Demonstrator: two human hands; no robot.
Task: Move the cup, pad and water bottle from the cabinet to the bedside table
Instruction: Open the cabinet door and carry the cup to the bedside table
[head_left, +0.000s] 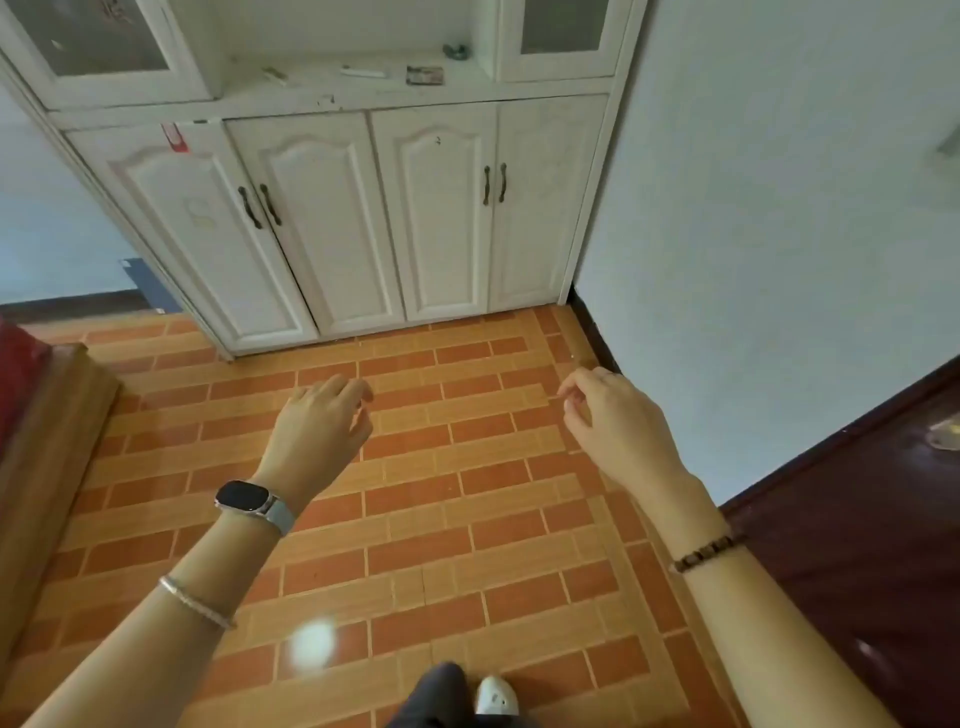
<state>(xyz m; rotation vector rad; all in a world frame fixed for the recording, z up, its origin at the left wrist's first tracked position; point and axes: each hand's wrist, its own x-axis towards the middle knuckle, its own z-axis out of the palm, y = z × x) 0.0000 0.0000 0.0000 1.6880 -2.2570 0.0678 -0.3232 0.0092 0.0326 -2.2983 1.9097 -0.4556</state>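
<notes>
A person is facing a white cabinet (363, 218), both arms reaching forward over the tiled floor (441, 519). The left hand (317, 421) and right hand (613, 415) are hanging loosely curled, fingers holding nothing, probably readying to grasp. No cup, pad or bottle is recognisable; only small unclear items are lying on the cabinet's open shelf (322, 83).

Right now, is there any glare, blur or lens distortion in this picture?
Head view: a round white glare spot shines on the tiled floor; the wide lens bends the cabinet edges outward; small items on the cabinet shelf look soft and hard to identify; both hands are fairly sharp.
</notes>
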